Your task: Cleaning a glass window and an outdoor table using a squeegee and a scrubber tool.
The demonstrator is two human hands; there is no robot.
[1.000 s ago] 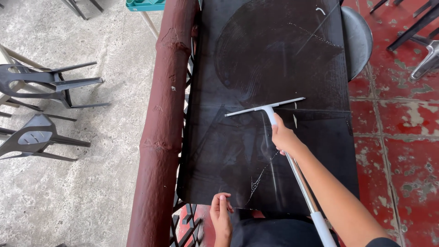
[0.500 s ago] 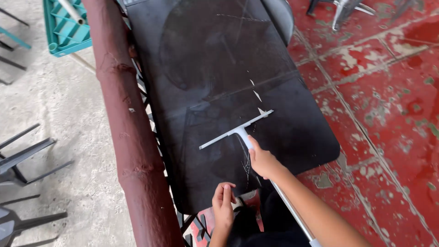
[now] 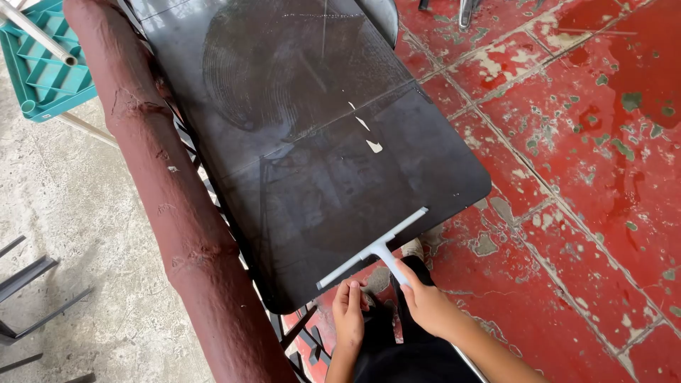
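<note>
My right hand (image 3: 428, 306) grips the pale handle of a white squeegee (image 3: 374, 248). Its blade lies across the near edge of a wet black tabletop (image 3: 312, 142). My left hand (image 3: 348, 310) rests with its fingers against the table's near edge, just under the left end of the blade. Water streaks and a round ribbed pattern show on the far half of the tabletop. My dark trousers and one shoe show below the table's edge.
A thick reddish-brown railing (image 3: 170, 191) runs along the table's left side. A teal plastic crate (image 3: 42, 71) sits at the top left on grey concrete (image 3: 64, 234). Worn red floor tiles (image 3: 567, 163) spread to the right. Dark chair legs (image 3: 28, 284) show at the lower left.
The squeegee has been pulled toward me from the middle of the tabletop down to its near edge. My left hand has stayed at that edge. The camera view has shifted.
</note>
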